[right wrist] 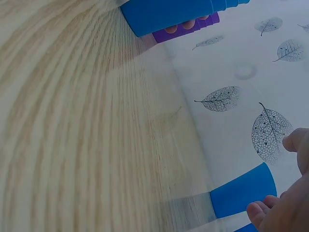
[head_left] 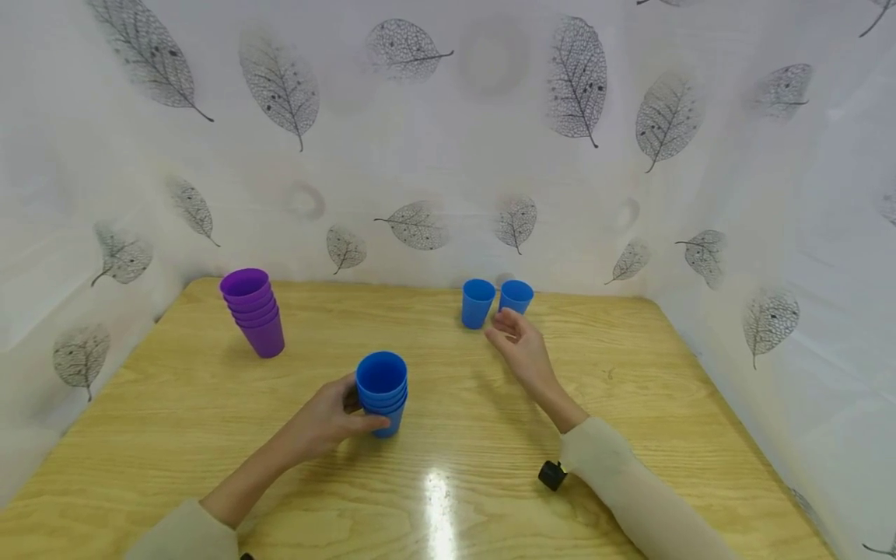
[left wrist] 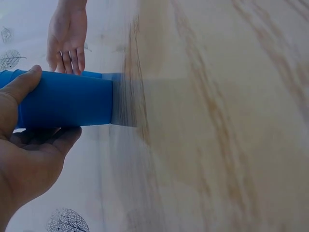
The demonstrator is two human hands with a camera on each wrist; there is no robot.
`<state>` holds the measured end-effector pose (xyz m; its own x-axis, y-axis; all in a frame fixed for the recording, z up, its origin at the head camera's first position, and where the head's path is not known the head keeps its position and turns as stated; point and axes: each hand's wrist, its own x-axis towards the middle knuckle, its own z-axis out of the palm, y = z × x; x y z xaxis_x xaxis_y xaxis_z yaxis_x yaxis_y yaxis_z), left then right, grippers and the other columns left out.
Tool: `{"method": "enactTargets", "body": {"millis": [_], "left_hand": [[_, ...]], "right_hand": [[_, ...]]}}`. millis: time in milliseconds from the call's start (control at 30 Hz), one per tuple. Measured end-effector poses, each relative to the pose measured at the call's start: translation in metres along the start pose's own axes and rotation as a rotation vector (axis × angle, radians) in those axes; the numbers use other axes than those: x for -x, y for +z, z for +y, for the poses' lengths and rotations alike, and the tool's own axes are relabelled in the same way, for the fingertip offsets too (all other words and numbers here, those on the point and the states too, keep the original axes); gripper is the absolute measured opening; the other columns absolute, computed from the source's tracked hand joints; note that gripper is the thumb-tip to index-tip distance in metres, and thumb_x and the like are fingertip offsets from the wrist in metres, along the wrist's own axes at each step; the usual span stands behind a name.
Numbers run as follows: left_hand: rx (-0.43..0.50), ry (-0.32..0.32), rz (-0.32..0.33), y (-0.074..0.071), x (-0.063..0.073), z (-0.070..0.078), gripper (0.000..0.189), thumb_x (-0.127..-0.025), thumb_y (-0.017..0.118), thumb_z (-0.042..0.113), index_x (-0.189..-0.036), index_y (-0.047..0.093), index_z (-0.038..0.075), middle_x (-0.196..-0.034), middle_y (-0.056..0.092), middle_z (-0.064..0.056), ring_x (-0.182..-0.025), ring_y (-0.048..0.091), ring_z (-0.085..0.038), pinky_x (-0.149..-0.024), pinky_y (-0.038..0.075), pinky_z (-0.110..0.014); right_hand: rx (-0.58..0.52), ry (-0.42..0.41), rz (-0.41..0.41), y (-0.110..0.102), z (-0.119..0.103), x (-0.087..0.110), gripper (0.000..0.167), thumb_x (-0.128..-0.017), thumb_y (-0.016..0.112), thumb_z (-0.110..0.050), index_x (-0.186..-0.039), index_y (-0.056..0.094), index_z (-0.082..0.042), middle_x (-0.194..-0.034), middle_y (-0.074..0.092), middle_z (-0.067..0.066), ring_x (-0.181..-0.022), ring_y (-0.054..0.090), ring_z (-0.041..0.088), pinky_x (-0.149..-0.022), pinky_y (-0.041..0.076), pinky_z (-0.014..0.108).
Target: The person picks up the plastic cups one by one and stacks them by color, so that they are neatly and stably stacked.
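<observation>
My left hand (head_left: 329, 420) grips a stack of blue cups (head_left: 383, 389) near the middle of the table. In the left wrist view, the thumb lies on one side of the blue stack (left wrist: 72, 99) and the fingers on the other; its base meets its reflection on the tabletop. Farther back, two single blue cups stand side by side, the left one (head_left: 477, 305) and the right one (head_left: 516, 295). My right hand (head_left: 525, 354) is just in front of the right cup, thumb and fingers apart, holding nothing. Whether its fingertips touch that cup, I cannot tell.
A stack of purple cups (head_left: 255, 315) leans slightly at the back left of the wooden table (head_left: 595, 373). White cloth with a leaf print (head_left: 448, 140) hangs behind and along both sides. A small black object (head_left: 552, 475) sits by the right sleeve.
</observation>
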<state>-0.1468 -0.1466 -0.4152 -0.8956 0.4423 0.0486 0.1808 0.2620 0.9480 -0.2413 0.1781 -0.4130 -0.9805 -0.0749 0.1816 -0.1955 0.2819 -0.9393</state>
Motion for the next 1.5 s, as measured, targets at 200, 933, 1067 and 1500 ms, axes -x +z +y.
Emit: {"method": "enactTargets", "body": {"millis": [200,933,1067,1500], "left_hand": [[-0.003,0.003,0.0,0.0,0.0,-0.001,0.07,-0.092,0.081,0.015,-0.145,0.045,-0.012,-0.137,0.059,-0.028,-0.131,0.055,-0.047,-0.112,0.045,-0.058],[0.006,0.021,-0.004,0.002,0.0,0.003,0.067,-0.093,0.079,0.013,-0.144,0.045,-0.013,-0.138,0.059,-0.028,-0.133,0.053,-0.046,-0.113,0.044,-0.056],[0.008,0.017,-0.008,0.002,0.0,0.002,0.068,-0.093,0.079,0.013,-0.145,0.044,-0.013,-0.139,0.058,-0.029,-0.133,0.053,-0.047,-0.113,0.044,-0.058],[0.001,0.012,0.004,0.002,0.0,-0.001,0.067,-0.092,0.08,0.013,-0.144,0.046,-0.012,-0.138,0.059,-0.027,-0.132,0.054,-0.047,-0.112,0.045,-0.057]], "right_hand": [[0.013,0.012,-0.011,0.004,0.007,-0.008,0.07,-0.102,0.068,-0.024,-0.153,0.035,0.012,-0.153,0.044,0.029,-0.14,0.047,0.042,-0.117,0.041,0.051],[0.03,0.003,0.088,0.032,0.016,-0.038,0.067,-0.1,0.071,-0.019,-0.152,0.039,0.009,-0.156,0.041,0.029,-0.145,0.04,0.041,-0.12,0.037,0.05],[0.005,-0.022,0.108,0.038,0.018,-0.044,0.064,-0.098,0.072,-0.014,-0.15,0.042,0.008,-0.153,0.045,0.028,-0.144,0.042,0.04,-0.12,0.038,0.05],[0.036,0.015,0.154,0.049,0.022,-0.061,0.059,-0.097,0.074,-0.018,-0.143,0.046,0.006,-0.146,0.054,0.025,-0.14,0.048,0.037,-0.118,0.041,0.048]]}}
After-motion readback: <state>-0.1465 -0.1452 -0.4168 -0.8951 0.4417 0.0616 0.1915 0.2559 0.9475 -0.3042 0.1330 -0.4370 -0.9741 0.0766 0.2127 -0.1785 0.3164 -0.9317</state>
